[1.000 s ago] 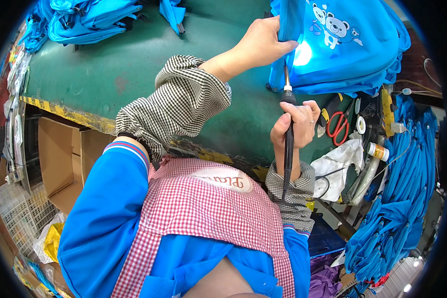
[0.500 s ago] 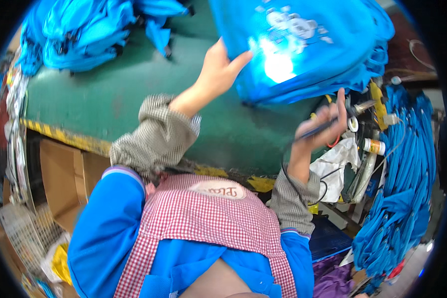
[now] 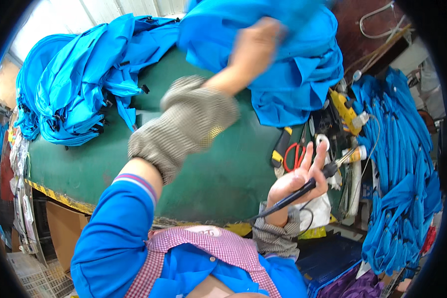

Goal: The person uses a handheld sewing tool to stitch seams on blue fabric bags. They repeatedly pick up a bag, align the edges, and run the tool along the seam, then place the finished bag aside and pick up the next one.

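Note:
My left hand point(image 3: 256, 49), blurred by motion, is closed on a blue fabric bag point(image 3: 303, 20) at the top of the view. Its fingertips are smeared and partly hidden. The bag is blurred too, above a heap of blue fabric point(image 3: 288, 94) on the green table. My right hand point(image 3: 298, 181) holds a soldering iron point(image 3: 295, 196) with a black handle, a cord and a metal tip pointing up and right. Two of its fingers stretch upward while the rest hold the handle, low over the table's right side.
Another blue fabric pile point(image 3: 79, 84) lies at the left of the green table point(image 3: 203, 169). Red-handled scissors point(image 3: 295, 156), a black and yellow cutter point(image 3: 281, 146), a white roll point(image 3: 322, 141) and a yellow tool point(image 3: 343, 110) crowd the right side. Blue fabric pieces point(image 3: 402, 174) hang beyond.
My left hand has moved up and right with the blue bag, whose printed side no longer shows. My right hand with the soldering iron sits lower in view, clear of the fabric.

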### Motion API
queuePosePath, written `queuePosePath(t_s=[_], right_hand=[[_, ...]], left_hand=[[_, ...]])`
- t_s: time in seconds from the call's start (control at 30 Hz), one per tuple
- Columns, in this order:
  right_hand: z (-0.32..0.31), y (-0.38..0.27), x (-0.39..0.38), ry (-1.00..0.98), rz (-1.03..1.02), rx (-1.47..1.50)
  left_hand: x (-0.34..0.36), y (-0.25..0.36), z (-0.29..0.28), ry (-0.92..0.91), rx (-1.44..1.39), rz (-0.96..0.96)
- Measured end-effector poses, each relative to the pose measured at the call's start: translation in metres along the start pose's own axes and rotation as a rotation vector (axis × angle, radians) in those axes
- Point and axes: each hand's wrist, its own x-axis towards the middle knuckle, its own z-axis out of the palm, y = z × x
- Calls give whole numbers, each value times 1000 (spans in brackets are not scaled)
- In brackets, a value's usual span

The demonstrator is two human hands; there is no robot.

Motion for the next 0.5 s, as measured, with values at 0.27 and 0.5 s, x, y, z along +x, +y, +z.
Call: queuePosePath(t_s=[0.27,0.5], right_hand=[[-14,15,-13,-81,14,-191],[-8,22,-28,-224,42,-161]], left_hand=[[-28,-18,140,-500,189,-622],[-37,-37,-176,-255,466,-239]])
